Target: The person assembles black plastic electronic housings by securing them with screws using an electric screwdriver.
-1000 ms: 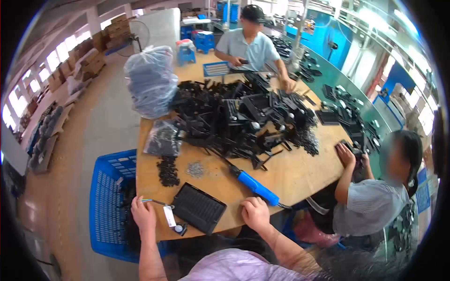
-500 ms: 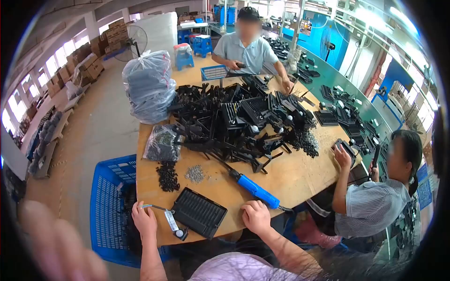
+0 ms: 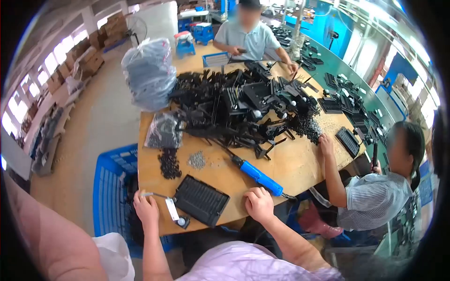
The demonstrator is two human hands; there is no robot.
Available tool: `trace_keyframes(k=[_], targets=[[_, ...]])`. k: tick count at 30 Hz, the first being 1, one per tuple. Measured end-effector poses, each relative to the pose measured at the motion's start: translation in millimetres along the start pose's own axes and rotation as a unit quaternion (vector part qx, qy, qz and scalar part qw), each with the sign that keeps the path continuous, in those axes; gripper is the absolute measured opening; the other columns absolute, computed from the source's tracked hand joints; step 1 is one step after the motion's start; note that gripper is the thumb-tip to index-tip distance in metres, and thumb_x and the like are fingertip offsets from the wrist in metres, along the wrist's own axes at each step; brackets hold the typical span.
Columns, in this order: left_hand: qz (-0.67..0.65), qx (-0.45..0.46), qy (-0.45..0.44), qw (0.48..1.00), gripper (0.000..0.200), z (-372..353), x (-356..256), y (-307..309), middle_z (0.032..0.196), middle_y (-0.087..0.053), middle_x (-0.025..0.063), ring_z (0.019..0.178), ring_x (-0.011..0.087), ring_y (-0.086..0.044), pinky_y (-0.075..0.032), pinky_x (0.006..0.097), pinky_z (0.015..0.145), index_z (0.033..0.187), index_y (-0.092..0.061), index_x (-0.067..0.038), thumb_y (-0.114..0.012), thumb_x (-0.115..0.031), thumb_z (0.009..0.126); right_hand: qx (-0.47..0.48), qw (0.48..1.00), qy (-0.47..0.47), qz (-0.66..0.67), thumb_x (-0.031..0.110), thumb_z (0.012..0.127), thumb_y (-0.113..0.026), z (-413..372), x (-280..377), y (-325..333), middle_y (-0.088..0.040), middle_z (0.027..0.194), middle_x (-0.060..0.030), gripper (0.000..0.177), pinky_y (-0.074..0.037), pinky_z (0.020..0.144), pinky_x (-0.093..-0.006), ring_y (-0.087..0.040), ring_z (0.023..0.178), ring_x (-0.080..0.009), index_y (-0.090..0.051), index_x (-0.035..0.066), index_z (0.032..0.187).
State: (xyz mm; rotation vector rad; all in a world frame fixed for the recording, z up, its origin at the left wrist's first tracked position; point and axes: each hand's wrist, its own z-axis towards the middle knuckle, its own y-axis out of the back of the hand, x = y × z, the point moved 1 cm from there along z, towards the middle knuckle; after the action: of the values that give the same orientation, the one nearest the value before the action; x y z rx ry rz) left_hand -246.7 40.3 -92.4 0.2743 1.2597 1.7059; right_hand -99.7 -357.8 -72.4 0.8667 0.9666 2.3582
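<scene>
My left hand [image 3: 146, 208] rests at the table's near left edge, fingers lightly bent and apart. A thin cable [image 3: 158, 195] runs from beside its fingertips toward a flat black ribbed housing [image 3: 201, 200], which lies by the table's front edge. A white label [image 3: 172, 209] and a small black part with a white dome [image 3: 182, 221] are next to the housing. On the front edge to the right lies my right hand [image 3: 259, 204], fingers loosely bent, nothing seen in it. Just beyond it is a blue electric screwdriver [image 3: 260, 178].
A big heap of black brackets and housings [image 3: 234, 105] covers the table's middle. Black small parts [image 3: 169, 164], silver screws [image 3: 196, 160] and a plastic bag [image 3: 163, 131] lie at left. A blue crate [image 3: 105, 196] stands left. Another person's arm [image 3: 56, 234] is close at left; co-workers sit right and opposite.
At left, another person's blurred hand has given way to a forearm and something white. The right co-worker's hand has moved from a housing to the small black parts. My hands stay in place.
</scene>
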Motion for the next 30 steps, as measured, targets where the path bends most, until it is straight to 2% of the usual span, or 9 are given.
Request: trace_keyframes(k=[5,17,20,24,30], targets=[[-0.004,0.027,0.009,1.0,0.036,0.9,-6.1,5.8,0.133,-0.057,0.022,0.125,0.0403,-0.053,-0.043,0.0466,0.106,0.125,-0.06,0.0,-0.063,-0.011,0.091,0.009,1.0,-0.008,-0.002,0.001,0.074,-0.069,-1.1,-0.8,5.0,-0.066,0.095,-0.0078,0.017,-0.051,0.076,-0.041,-0.062,0.086,-0.0299,-0.067,0.009,0.089],[0.01,0.011,0.019,1.0,0.035,0.8,-3.8,2.2,0.133,-0.056,0.0178,0.123,0.0373,-0.055,-0.044,0.0453,0.105,0.126,-0.06,-0.005,-0.065,-0.01,0.091,0.018,1.0,0.004,-0.006,0.003,0.075,-0.069,2.3,-1.4,-3.0,-0.065,0.098,-0.0086,0.02,-0.05,0.077,-0.0412,-0.061,0.089,-0.0308,-0.067,0.008,0.094],[-0.003,0.022,0.036,0.999,0.036,1.9,-10.6,8.7,0.134,-0.056,0.0184,0.125,0.0374,-0.054,-0.044,0.0455,0.105,0.126,-0.061,-0.005,-0.065,-0.012,0.092,0.02,1.0,0.002,-0.009,0.003,0.075,-0.069,2.4,-0.3,-1.0,-0.065,0.098,-0.0082,0.02,-0.05,0.078,-0.0412,-0.062,0.089,-0.0306,-0.068,0.009,0.094],[0.017,-0.005,-0.005,1.0,0.038,12.3,4.6,-0.6,0.135,-0.056,0.0189,0.122,0.0394,-0.055,-0.046,0.0473,0.104,0.127,-0.061,-0.003,-0.066,-0.011,0.09,0.009,1.0,0.001,-0.001,0.003,0.074,-0.069,1.5,-1.6,-3.2,-0.065,0.098,-0.008,0.02,-0.05,0.078,-0.0417,-0.061,0.09,-0.0304,-0.068,0.008,0.093],[0.003,0.014,0.021,1.0,0.036,2.0,-10.5,7.6,0.134,-0.056,0.019,0.119,0.04,-0.056,-0.047,0.0469,0.102,0.126,-0.061,-0.002,-0.065,-0.011,0.091,0.025,1.0,-0.001,-0.01,0.003,0.075,-0.07,0.4,-3.1,-3.2,-0.065,0.098,-0.0077,0.019,-0.05,0.077,-0.0413,-0.061,0.089,-0.0302,-0.068,0.009,0.093]])
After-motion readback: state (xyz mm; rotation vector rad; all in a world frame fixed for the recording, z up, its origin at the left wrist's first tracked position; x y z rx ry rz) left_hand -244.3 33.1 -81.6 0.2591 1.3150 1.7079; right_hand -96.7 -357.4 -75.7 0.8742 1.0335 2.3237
